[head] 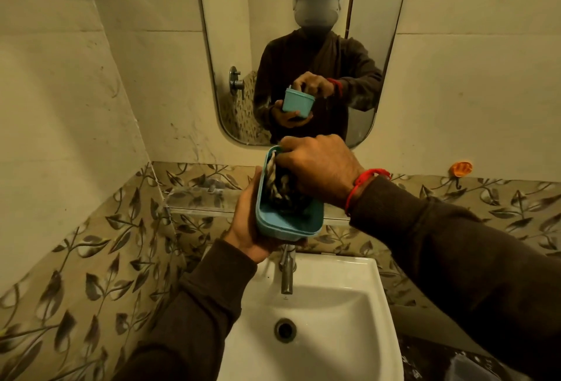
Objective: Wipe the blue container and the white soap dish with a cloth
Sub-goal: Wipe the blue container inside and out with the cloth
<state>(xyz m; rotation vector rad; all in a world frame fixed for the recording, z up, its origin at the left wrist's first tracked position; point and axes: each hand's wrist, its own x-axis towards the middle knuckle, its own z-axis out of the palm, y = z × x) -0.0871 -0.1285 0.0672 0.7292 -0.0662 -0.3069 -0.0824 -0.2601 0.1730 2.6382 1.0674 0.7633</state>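
My left hand (249, 222) grips the blue container (279, 224) from below and from its left side, holding it tilted above the sink with its opening towards me. My right hand (318, 168) reaches into the container from above, its fingers closed on a dark patterned cloth (280, 188) that is pressed against the inside. The cloth fills most of the upper part of the container. No white soap dish shows in this view.
A white sink (340, 314) with a metal tap (287, 271) sits right below the container. A glass shelf (194, 198) is fixed to the leaf-patterned tiles behind it. The mirror (303, 46) above reflects me. An orange hook (461, 168) hangs at the right.
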